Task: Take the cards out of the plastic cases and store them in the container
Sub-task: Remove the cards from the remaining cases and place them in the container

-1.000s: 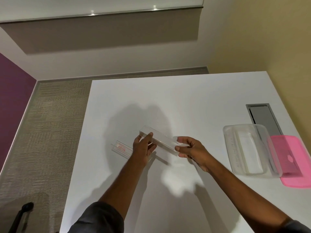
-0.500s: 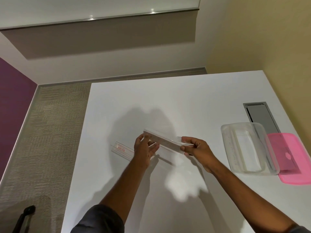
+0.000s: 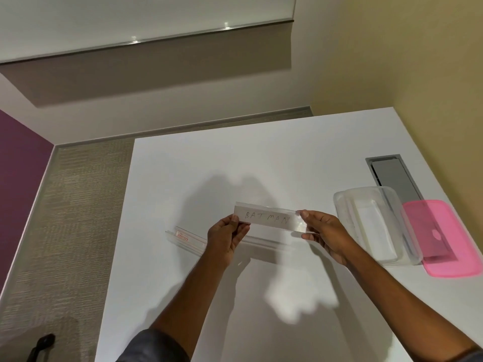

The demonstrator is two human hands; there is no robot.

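Note:
I hold a long clear plastic case (image 3: 269, 218) above the white table (image 3: 261, 158), its flat face turned toward me. Inside it is a white card with "BATMAN" written by hand. My left hand (image 3: 227, 239) pinches its left end, and my right hand (image 3: 324, 233) pinches its right end. A second clear case (image 3: 187, 237) with a small red label lies on the table behind my left hand, partly hidden by it. The clear container (image 3: 339, 205) stands to the right, with white cards lying inside.
A pink lid (image 3: 444, 239) lies right of the container at the table's right side. A grey cable hatch (image 3: 392, 176) is set into the tabletop behind them. The table's left edge drops to carpet. A yellow wall runs along the right.
Both hands have raised the case and turned it from edge-on to face me, so the writing on the card now shows. The case on the table has not moved.

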